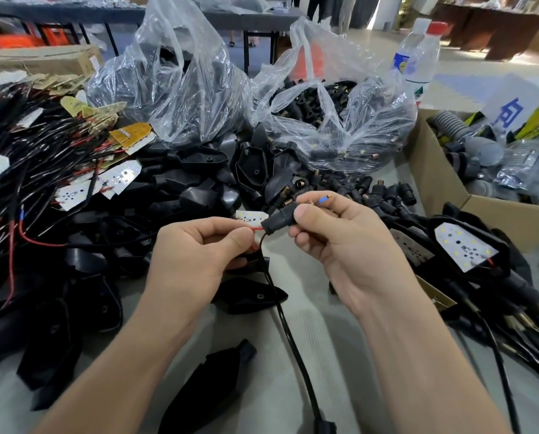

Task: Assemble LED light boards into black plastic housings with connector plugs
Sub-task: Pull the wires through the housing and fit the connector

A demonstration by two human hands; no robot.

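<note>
Above the bench (333, 355), the right hand (340, 242) gripped a black connector plug (277, 223) between thumb and fingers, while the left hand (193, 255) pinched the red wire (255, 228) at the plug's left end. A white LED board (251, 216) showed just behind the 2 hands. A black cable (294, 349) ran from the plug down across the bench, and loose black housings (199, 183) lay heaped beyond.

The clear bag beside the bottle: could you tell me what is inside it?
Black plugs with brass ends fill the bag; crumpled plastic hides how deep they go.
</note>
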